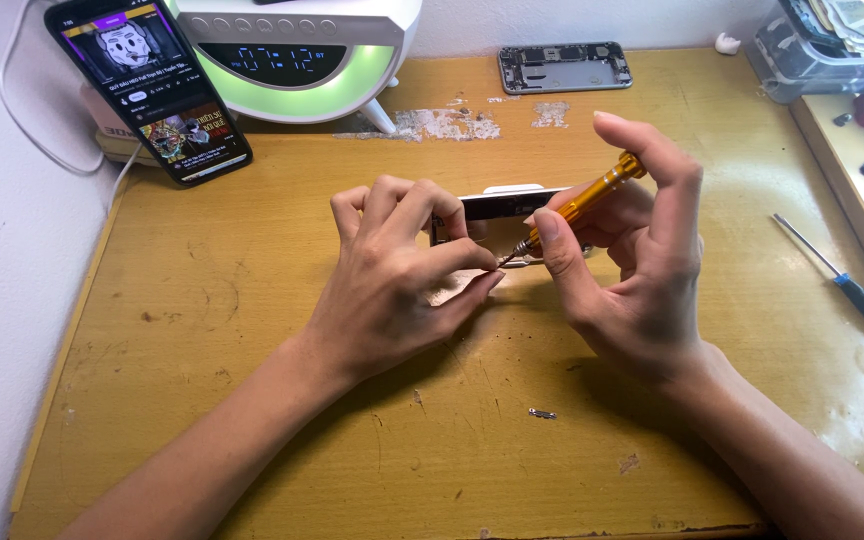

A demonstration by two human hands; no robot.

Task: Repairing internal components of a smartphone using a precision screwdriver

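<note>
Item: small opened device [497,205], pale with a dark inner face, lying near the middle of the worn yellow wooden desk [252,330]. Both hands are largely covering it; only its upper edge is showing between them.

Left hand [402,285]: fingers are curling tightly, thumb and forefinger pinching together at the device's lower edge, right beside the tool's tip. Whether they are gripping a tiny part there cannot be told.

Right hand [632,260]: fingers are closing around a gold-handled precision screwdriver [577,205]. The thumb is pressing its lower shaft, the forefinger is arching over the cap end, and the tool is slanting down to the left so its tip is meeting the device just beside the left fingertips.

Surroundings: a lit smartphone [152,90] is leaning at the far left corner; a white digital clock with green glow [302,60] is standing behind it; a stripped phone chassis [564,67] is lying at the far edge. A black-handled screwdriver [837,275] is resting well to the right. A small metal piece [542,413] is lying on the near desk, apart from both hands.
</note>
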